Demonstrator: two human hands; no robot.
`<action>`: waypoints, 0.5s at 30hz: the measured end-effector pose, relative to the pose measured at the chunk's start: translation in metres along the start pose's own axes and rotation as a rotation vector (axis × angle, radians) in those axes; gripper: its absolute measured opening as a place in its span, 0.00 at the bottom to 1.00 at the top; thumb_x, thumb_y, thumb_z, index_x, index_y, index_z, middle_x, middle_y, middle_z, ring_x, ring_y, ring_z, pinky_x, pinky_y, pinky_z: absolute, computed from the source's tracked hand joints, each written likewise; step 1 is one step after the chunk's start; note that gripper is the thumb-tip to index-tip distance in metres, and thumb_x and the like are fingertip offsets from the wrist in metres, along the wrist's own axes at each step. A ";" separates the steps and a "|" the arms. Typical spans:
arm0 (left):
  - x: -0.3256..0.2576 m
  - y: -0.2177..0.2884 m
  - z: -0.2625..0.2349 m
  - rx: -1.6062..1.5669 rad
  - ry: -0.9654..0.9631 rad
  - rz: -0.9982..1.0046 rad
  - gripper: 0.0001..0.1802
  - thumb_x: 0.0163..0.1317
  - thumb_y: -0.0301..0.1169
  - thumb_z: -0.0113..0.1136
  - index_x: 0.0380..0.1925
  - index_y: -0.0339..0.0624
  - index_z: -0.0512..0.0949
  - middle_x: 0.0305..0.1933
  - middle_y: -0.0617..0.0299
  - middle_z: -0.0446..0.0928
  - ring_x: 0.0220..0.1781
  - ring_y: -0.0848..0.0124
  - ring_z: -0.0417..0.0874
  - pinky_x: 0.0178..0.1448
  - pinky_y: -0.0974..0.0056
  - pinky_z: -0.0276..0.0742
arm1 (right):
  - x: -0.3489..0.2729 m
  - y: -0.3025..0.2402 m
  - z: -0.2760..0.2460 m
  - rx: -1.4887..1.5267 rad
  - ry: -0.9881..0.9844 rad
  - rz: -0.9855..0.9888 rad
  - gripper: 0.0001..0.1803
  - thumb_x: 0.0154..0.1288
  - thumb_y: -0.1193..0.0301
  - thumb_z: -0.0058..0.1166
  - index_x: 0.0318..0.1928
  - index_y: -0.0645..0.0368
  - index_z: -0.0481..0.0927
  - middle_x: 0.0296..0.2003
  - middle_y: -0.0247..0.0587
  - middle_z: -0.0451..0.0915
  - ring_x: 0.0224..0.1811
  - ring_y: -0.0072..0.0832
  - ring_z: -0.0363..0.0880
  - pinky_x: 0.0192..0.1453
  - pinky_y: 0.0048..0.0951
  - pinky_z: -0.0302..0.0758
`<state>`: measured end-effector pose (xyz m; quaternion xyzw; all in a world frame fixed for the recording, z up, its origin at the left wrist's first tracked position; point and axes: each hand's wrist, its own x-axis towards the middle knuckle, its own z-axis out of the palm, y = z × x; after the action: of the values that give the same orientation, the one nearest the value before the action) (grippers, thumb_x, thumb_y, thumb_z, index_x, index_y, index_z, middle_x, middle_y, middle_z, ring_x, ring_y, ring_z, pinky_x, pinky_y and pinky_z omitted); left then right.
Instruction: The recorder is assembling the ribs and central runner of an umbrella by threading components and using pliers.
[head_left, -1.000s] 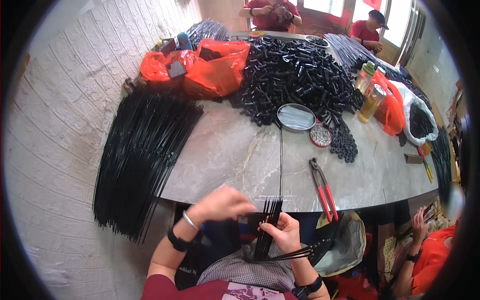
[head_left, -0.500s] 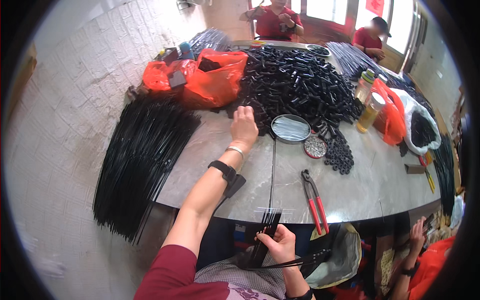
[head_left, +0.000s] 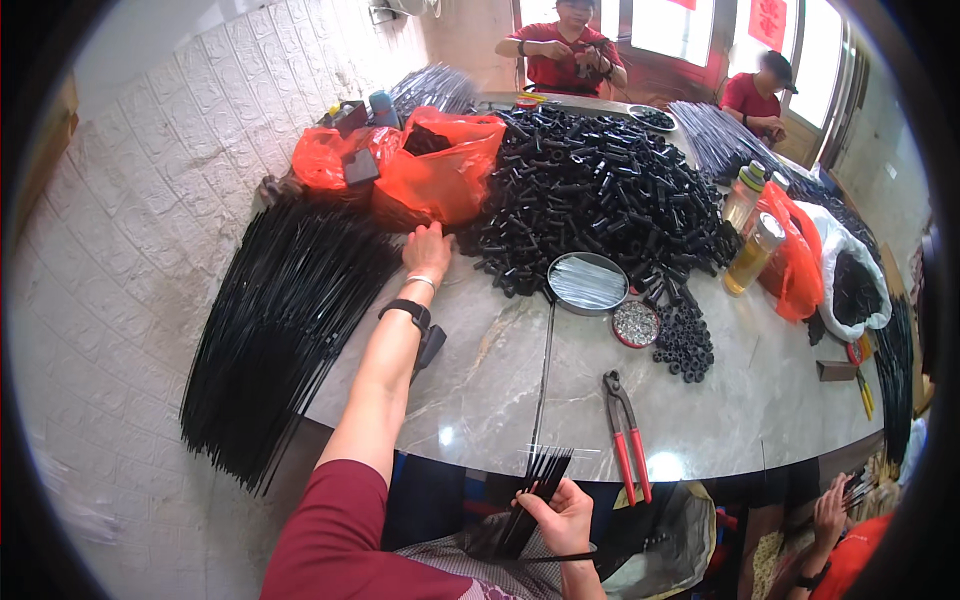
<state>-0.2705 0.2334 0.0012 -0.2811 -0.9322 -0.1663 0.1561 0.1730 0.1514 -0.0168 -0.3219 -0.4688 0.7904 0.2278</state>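
A thick sheaf of thin black rods lies at the far left, spilling past the table edge. Close to its upper ends, the left hand reaches to the foot of an orange-red plastic bag; whether its fingers are together on anything, I cannot tell. Over the lap, just off the table's near edge, a small fan of black rods is clamped between the thumb and fingers of the right hand. Farther right lie a round tin of pale strips and red-handled end cutters, then black rings.
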 end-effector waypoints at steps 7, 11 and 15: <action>-0.018 -0.019 -0.011 -0.164 -0.017 0.048 0.10 0.55 0.36 0.62 0.35 0.44 0.79 0.34 0.51 0.82 0.38 0.53 0.83 0.42 0.53 0.78 | -0.005 0.004 0.001 0.007 -0.021 -0.004 0.08 0.58 0.83 0.61 0.38 0.67 0.77 0.32 0.41 0.83 0.34 0.25 0.83 0.40 0.25 0.81; -0.073 -0.012 -0.067 -0.759 -0.290 0.023 0.09 0.57 0.30 0.61 0.37 0.41 0.78 0.35 0.54 0.83 0.36 0.65 0.84 0.39 0.61 0.79 | -0.010 0.004 0.001 0.038 -0.060 -0.011 0.08 0.56 0.86 0.59 0.37 0.67 0.76 0.31 0.40 0.82 0.33 0.25 0.82 0.41 0.26 0.79; -0.171 0.009 -0.123 -1.510 -0.708 -0.181 0.12 0.63 0.27 0.59 0.45 0.34 0.77 0.45 0.55 0.80 0.44 0.73 0.81 0.44 0.67 0.79 | -0.010 -0.008 -0.005 0.010 -0.045 -0.032 0.09 0.56 0.84 0.59 0.38 0.67 0.76 0.33 0.40 0.82 0.34 0.26 0.82 0.44 0.27 0.79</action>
<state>-0.1054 0.1107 0.0481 -0.2699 -0.5831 -0.6596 -0.3900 0.1838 0.1514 -0.0084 -0.2952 -0.4749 0.7961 0.2316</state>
